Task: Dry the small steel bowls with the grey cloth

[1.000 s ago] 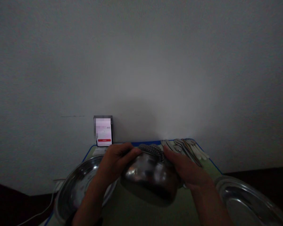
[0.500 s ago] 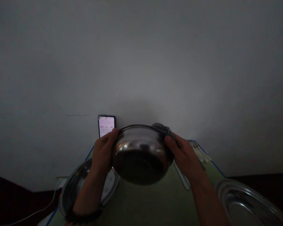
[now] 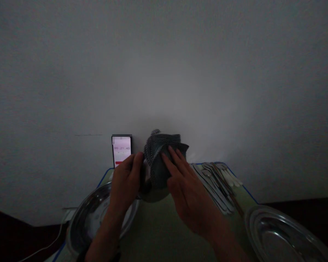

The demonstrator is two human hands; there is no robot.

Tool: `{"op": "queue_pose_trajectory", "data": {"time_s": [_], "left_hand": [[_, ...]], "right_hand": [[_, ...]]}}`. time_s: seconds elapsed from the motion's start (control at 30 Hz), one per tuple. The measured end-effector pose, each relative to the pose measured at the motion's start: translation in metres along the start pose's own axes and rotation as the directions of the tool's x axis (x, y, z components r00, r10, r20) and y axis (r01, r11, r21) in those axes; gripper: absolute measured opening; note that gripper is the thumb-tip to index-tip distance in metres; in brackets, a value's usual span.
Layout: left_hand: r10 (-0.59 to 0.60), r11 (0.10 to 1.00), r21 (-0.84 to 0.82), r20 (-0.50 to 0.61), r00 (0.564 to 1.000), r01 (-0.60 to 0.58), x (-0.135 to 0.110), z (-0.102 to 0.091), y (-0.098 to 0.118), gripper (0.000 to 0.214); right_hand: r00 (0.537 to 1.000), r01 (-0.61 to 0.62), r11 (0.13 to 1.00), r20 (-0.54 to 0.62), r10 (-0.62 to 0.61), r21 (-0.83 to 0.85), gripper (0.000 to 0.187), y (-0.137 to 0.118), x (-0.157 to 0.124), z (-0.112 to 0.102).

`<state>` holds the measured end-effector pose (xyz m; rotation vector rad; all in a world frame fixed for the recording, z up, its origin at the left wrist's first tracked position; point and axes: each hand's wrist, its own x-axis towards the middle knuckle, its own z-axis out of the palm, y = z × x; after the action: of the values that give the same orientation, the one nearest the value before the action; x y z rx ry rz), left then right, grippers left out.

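Note:
A stainless steel bowl (image 3: 146, 174) is held up above the table, mostly covered by a grey patterned cloth (image 3: 159, 163). My left hand (image 3: 127, 178) is closed on the bowl's left rim, thumb on the near side and the other fingers hidden. With its fingers stretched along the cloth, my right hand (image 3: 187, 191) holds it pressed to the bowl. Part of the cloth sticks up past the bowl's far edge.
Left of the bowl, a large metal basin (image 3: 78, 222) stands on the green table (image 3: 158, 236). A phone showing a timer (image 3: 122, 149) leans against the wall. Several knives, spoons and other utensils (image 3: 213, 182) lie on the right. Another metal basin (image 3: 255, 229) is at front right.
The bowl has turned and come partly under the cloth. My right hand has moved left from its right rim onto the cloth, uncovering the utensils. My left hand still grips the bowl.

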<state>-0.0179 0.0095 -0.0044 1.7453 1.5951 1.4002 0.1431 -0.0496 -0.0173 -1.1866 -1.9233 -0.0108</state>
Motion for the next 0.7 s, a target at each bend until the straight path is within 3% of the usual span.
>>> {"op": "queue_pose_trajectory", "data": {"time_s": [0.2, 0.37, 0.47, 0.57, 0.63, 0.7], "left_hand": [[0.15, 0.989, -0.036, 0.168, 0.974, -0.145, -0.015, 0.01, 0.012, 0.037], [0.138, 0.986, -0.102, 0.1, 0.985, -0.128, -0.013, 0.005, 0.007, 0.039], [0.086, 0.971, -0.219, -0.03, 0.996, -0.09, -0.012, 0.003, 0.001, 0.041], [-0.053, 0.915, -0.404, -0.148, 0.988, -0.012, -0.01, 0.009, -0.003, 0.043], [-0.204, 0.841, -0.534, -0.158, 0.966, 0.09, -0.008, 0.015, -0.003, 0.042], [-0.317, 0.766, -0.612, -0.094, 0.944, 0.197, -0.004, 0.019, -0.003, 0.04]], "right_hand": [[0.989, -0.065, 0.998, -0.132, 0.068, 0.026, 0.053, 0.0, 0.005, 0.018], [0.963, -0.156, 0.955, -0.177, 0.204, 0.254, 0.045, 0.026, 0.009, 0.01], [0.886, -0.271, 0.847, -0.225, 0.405, 0.458, 0.046, 0.041, 0.011, 0.008], [0.769, -0.4, 0.704, -0.203, 0.606, 0.586, 0.048, 0.053, 0.013, 0.013], [0.697, -0.436, 0.572, -0.142, 0.703, 0.695, 0.048, 0.061, 0.014, 0.019], [0.681, -0.433, 0.451, -0.045, 0.731, 0.78, 0.048, 0.069, 0.015, 0.022]]}}
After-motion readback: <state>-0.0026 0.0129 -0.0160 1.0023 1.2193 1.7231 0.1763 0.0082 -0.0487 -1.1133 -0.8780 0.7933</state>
